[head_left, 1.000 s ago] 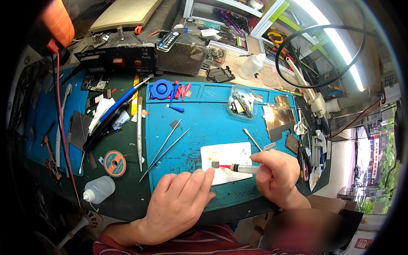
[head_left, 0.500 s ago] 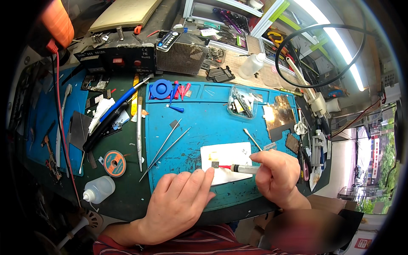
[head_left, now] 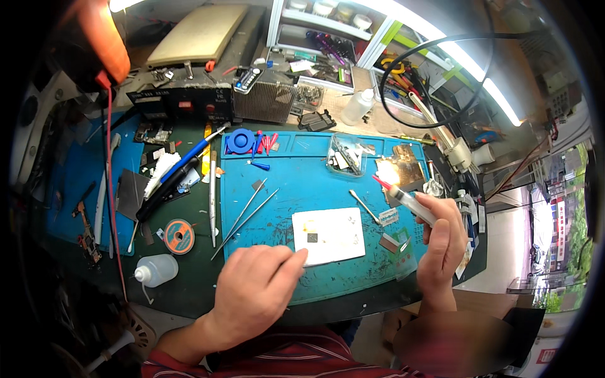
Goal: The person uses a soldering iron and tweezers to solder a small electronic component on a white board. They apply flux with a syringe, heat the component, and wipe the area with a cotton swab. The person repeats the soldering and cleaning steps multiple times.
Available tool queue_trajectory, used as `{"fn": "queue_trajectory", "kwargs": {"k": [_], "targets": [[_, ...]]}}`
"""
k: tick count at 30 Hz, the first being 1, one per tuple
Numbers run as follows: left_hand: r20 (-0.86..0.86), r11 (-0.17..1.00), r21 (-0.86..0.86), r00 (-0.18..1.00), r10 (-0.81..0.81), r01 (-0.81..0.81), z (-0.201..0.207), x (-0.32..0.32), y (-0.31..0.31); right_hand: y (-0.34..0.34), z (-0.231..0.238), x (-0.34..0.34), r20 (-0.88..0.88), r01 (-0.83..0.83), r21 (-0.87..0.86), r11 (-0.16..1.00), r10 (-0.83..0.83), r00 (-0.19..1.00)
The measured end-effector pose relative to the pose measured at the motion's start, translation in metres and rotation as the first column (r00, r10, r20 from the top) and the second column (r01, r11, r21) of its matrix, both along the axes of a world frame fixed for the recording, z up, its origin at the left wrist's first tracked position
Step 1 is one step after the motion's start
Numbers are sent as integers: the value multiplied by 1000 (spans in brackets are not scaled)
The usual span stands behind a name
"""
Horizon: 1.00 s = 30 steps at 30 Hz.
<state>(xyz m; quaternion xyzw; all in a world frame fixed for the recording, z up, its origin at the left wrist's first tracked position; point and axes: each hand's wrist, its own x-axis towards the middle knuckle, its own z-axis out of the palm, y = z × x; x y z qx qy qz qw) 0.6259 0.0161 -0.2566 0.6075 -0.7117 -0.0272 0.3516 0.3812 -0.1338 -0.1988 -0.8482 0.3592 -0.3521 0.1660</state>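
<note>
A syringe [head_left: 411,203] with a red tip and a clear barrel is held in my right hand [head_left: 442,242], raised over the right side of the blue mat [head_left: 340,286]. Its tip points up and to the left. On the mat lies a white folded pad [head_left: 340,233] with a yellowish stain. A small dark square chip [head_left: 312,238] rests on this pad near its left side. My left hand [head_left: 258,290] is closed, its fingers curled, with the index fingertip at the pad's lower left edge. Whatever those fingers may hold is hidden.
Tweezers [head_left: 247,213] and a cotton swab [head_left: 364,206] lie near the pad. Behind them stands a clear tub [head_left: 345,157] of parts. To the left are a solder spool [head_left: 179,237], a squeeze bottle [head_left: 156,269] and a metal pen-like tool [head_left: 213,201].
My right hand has lifted the syringe off the chip, up and to the right, and its tip has swung upward. My left fingers have drawn back from the chip and curled in.
</note>
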Motion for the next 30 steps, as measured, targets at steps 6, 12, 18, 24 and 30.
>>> {"fn": "queue_trajectory", "kwargs": {"k": [6, 12, 18, 24, 30], "targets": [[26, 936, -190, 952, 306, -296, 23, 27, 8, 19, -25, -57, -232, 206, -306, 929, -283, 931], [-66, 849, -208, 873, 482, -485, 49, 48, 21, 40, -49, -87, -226, 472, -170, 865, -500, 836], [-17, 933, -246, 964, 266, -262, 59, 40, 32, 42, -34, -69, -139, 372, -379, 847, -450, 882], [-182, 740, -524, 905, 386, -421, 54, 70, 73, 55, -9, -51, -41, 281, -314, 907, -309, 950], [-130, 862, 16, 854, 504, -507, 11, 72, 94, 55, -17, -38, -21, 213, -302, 929, -230, 973]]}}
